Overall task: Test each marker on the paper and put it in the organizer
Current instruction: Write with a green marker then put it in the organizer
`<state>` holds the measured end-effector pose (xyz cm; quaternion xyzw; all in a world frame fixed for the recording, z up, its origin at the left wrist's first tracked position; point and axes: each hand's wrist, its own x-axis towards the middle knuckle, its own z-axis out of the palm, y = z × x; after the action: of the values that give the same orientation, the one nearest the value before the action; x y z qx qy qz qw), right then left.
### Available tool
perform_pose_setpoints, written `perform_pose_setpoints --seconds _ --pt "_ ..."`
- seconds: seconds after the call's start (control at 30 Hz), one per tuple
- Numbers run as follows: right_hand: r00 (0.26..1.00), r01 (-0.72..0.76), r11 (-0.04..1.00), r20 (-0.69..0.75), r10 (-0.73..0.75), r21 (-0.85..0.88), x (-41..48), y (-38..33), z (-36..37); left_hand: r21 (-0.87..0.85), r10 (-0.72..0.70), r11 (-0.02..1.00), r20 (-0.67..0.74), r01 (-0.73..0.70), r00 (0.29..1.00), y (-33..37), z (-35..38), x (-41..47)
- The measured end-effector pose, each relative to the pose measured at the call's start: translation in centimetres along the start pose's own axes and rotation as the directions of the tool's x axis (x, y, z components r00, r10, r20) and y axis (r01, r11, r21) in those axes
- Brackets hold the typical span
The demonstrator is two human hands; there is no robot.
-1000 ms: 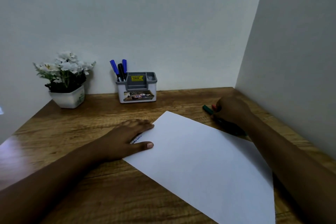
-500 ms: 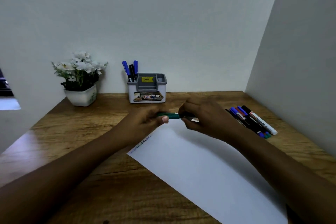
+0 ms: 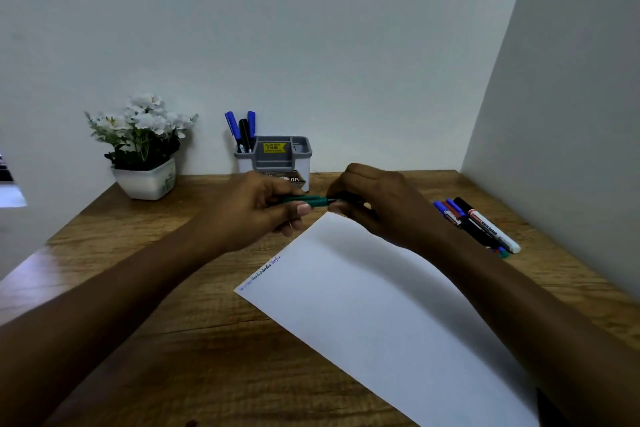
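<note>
The left hand (image 3: pixel 256 208) has lifted off the white sheet of paper (image 3: pixel 381 305). The right hand (image 3: pixel 377 204) has brought the slim green marker (image 3: pixel 306 200) in from the paper's right side. Both hands now grip it above the paper's far corner.

Left hand (image 3: pixel 256 208) and right hand (image 3: pixel 377 204) meet, each grip pinching the green marker (image 3: pixel 306 200).

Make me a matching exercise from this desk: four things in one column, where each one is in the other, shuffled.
1 green marker
2 organizer
3 flower pot
4 loose markers

A lying right of the paper
B farthest left
C gripped by left hand and right hand
D holding three upright markers

Pairs: 1-C, 2-D, 3-B, 4-A
</note>
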<state>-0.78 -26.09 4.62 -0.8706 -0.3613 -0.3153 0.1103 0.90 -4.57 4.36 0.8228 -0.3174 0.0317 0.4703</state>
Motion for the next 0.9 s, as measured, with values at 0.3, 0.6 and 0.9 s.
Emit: perform_pose_setpoints --seconds 0.3,0.6,0.9 --pt "0.942 -0.333 0.938 -0.005 0.335 0.093 -2.3 4.6 -3.4 -0.033 -0.029 0.999 -0.286 0.02 0.958 -3.2 -6.7 -0.5" --pt "0.874 -0.397 0.477 0.164 0.457 0.784 -1.4 1.1 -2.6 0.301 0.217 0.93 0.013 -0.211 0.976 -2.9 -3.5 -2.2" --pt "0.739 -0.378 -0.21 0.431 0.518 0.902 0.2 -0.4 -0.8 0.394 0.245 0.866 0.206 -0.309 0.947 -5.2 -2.5 -5.0"
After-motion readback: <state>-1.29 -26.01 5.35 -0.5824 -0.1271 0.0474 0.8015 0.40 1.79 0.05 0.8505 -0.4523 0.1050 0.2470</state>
